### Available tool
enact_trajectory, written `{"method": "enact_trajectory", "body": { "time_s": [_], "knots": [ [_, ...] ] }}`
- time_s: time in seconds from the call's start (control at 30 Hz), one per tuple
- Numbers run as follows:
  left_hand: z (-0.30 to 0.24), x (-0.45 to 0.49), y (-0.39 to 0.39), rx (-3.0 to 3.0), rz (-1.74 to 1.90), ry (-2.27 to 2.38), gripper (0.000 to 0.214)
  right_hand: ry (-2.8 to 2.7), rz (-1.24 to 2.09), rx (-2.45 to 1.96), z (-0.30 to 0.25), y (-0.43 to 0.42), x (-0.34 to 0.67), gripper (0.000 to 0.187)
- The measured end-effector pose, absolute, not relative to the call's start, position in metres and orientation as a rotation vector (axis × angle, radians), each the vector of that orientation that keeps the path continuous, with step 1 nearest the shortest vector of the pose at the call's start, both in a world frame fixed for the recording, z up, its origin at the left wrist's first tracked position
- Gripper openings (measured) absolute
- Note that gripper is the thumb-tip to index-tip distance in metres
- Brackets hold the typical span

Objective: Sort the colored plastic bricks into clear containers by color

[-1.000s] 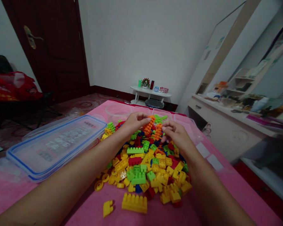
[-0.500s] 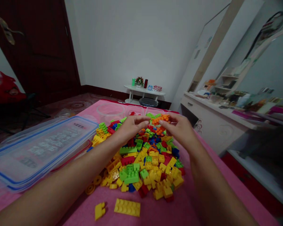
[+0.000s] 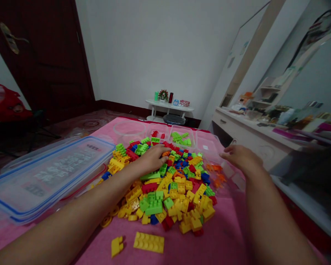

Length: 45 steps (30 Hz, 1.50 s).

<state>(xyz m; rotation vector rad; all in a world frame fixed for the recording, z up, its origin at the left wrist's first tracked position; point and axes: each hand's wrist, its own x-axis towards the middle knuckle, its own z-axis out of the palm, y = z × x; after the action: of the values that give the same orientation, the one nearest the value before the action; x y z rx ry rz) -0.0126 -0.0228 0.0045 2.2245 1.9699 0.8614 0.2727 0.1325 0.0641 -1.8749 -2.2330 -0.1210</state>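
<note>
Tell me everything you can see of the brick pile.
The pile is a loose heap of plastic-looking bricks at mixed angles: yellow, green, red, blue, some orange. Yellow dominates its near side; many bricks show studs. It rests on the pink cloth, with clear boxes beyond. The left hand is at its far part, seemingly touching it.

My left hand (image 3: 154, 158), palm down, curves its fingers over the brick pile (image 3: 179, 187); my right hand (image 3: 239, 155), fingers loosely extended, hangs right of the pile.
</note>
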Motion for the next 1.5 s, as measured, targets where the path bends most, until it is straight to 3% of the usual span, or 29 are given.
{"method": "enact_trajectory", "body": {
  "time_s": [0.1,0.33,0.47,0.63,0.8,0.97,1.23,1.4,1.5],
  "knots": [
    [0.003,-0.01,-0.024,2.248,0.769,2.005,0.037,-2.206,-0.035,-2.073,0.05,0.142,0.277,0.049],
    [0.005,-0.01,-0.024,2.295,0.604,1.998,0.027,-2.151,-0.085,-2.085,0.049,0.141,0.278,0.044],
    [0.001,-0.009,-0.026,2.321,0.587,2.086,0.039,-2.319,-0.147,-1.641,0.065,0.116,0.247,0.037],
    [-0.001,-0.008,-0.027,2.425,0.414,2.036,0.058,-2.603,0.097,-1.11,0.064,0.065,0.189,0.031],
    [0.004,-0.007,-0.028,2.428,0.401,2.042,0.05,-2.789,-0.231,-1.09,0.051,0.041,0.169,0.043],
    [0.008,-0.005,-0.031,2.369,0.376,2.141,0.045,-2.899,-0.442,-1.173,0.053,0.044,0.172,0.042],
    [0.009,-0.006,-0.032,2.337,0.412,2.147,0.03,-3.023,0.166,-0.998,0.063,0.027,0.171,0.021],
    [0.007,-0.007,-0.033,2.468,0.361,2.061,0.044,-2.991,0.243,-0.992,0.048,0.027,0.165,0.017],
    [0.006,-0.007,-0.032,2.449,0.318,2.101,0.039,-2.976,0.293,-0.973,0.043,0.029,0.163,0.016]
  ]
}}
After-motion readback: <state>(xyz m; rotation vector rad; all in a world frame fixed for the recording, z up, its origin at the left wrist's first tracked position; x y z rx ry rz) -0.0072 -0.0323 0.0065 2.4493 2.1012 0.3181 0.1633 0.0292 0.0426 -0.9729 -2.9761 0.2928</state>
